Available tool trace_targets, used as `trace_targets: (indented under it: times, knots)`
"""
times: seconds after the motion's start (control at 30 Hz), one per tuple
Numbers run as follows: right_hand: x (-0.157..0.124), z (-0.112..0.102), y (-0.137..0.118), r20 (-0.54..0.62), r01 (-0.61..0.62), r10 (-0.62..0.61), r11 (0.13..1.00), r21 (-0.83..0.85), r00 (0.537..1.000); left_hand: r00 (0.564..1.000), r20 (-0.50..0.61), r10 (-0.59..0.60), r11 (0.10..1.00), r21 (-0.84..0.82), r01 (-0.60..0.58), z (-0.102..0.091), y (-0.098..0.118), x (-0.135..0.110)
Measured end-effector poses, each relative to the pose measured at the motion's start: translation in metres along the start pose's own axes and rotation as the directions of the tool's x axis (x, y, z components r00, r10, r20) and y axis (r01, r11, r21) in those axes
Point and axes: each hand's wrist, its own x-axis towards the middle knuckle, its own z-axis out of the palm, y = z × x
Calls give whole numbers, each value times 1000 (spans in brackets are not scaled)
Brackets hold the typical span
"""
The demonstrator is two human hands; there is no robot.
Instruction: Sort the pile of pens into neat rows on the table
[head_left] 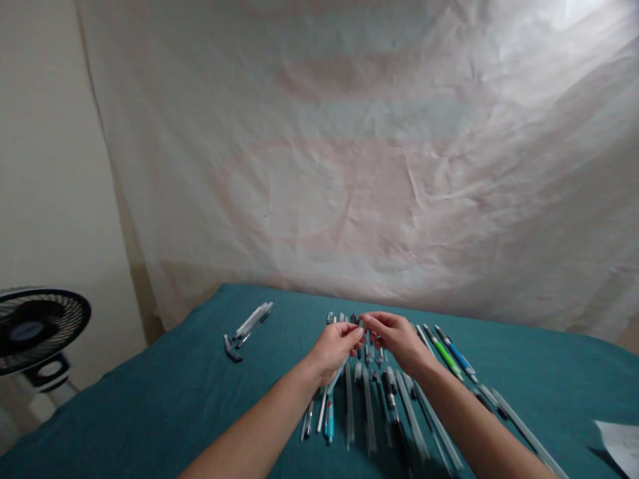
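Note:
Close together over the cloth-covered table, my left hand (333, 349) and my right hand (397, 339) almost touch at the fingertips. The fingers of each are pinched, and whatever lies between them is too small and blurred to name. Below the hands lie rows of pens: clear-barrelled ones such as this pen (368, 412), a black pen (397, 416) and a light blue pen (329, 418). Pen caps and small clear parts (369, 354) show behind and between the hands. Right of my right hand are a green pen (446, 352) and a blue pen (455, 352).
A bundle of clear pens (253, 320) lies at the left, with a dark curved piece (232, 348) beside it. At the left edge stands a fan (44, 329). White paper (619, 444) lies at the right. Behind the teal cloth (200, 392) hangs a pale sheet (309, 186).

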Motion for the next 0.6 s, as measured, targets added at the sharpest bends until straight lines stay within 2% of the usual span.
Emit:
trace_targets:
  times: [0.23,0.4,0.6]
  knots:
    - [-1,-7,3,12,-8,8,1000,7,1000,994,66,-92,995,-19,93,7,-3,-5]
    - [2,-9,12,30,-55,53,997,50,998,997,14,-82,992,98,80,5,-10,-4]
    - [3,-9,17,46,-77,74,995,65,996,999,5,-47,972,229,45,1,-12,-3]
